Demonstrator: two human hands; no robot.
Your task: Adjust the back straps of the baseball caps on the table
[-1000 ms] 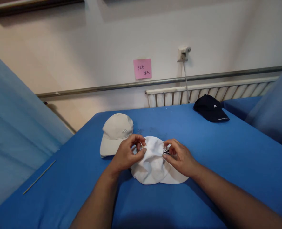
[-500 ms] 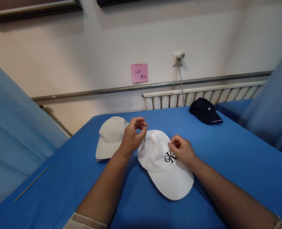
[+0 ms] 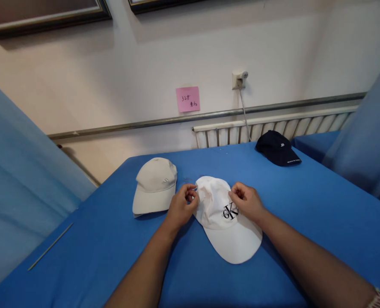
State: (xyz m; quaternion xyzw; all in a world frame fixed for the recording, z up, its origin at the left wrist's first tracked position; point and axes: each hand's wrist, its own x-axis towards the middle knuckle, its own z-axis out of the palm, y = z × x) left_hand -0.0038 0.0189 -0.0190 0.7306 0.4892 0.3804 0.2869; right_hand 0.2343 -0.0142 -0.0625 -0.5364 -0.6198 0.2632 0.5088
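A white baseball cap (image 3: pixel 214 205) with a black monogram lies on the blue-covered table, its brim toward me and slightly right. My left hand (image 3: pixel 184 206) is closed in a pinch at the left side of the crown. On the other side, the thumb and fingers of my right hand (image 3: pixel 247 201) pinch the crown's cloth just above the monogram. The crown looks creased and partly caved in. Close by on the left sits a beige cap (image 3: pixel 156 182) with a small logo, apart from my left hand.
A navy cap (image 3: pixel 276 147) lies at the table's far right. Toward the left edge rests a thin stick (image 3: pixel 50 247). Behind the blue table cover (image 3: pixel 113 252) are a metal rail (image 3: pixel 135 125), a radiator (image 3: pixel 273 125) and a plugged-in socket (image 3: pixel 239 80). Blue curtains (image 3: pixel 19 171) hang at both sides.
My left hand has come down from above the cap's back to its left side. The white cap has shifted slightly right, and its crown is more creased. My right hand keeps its pinch.
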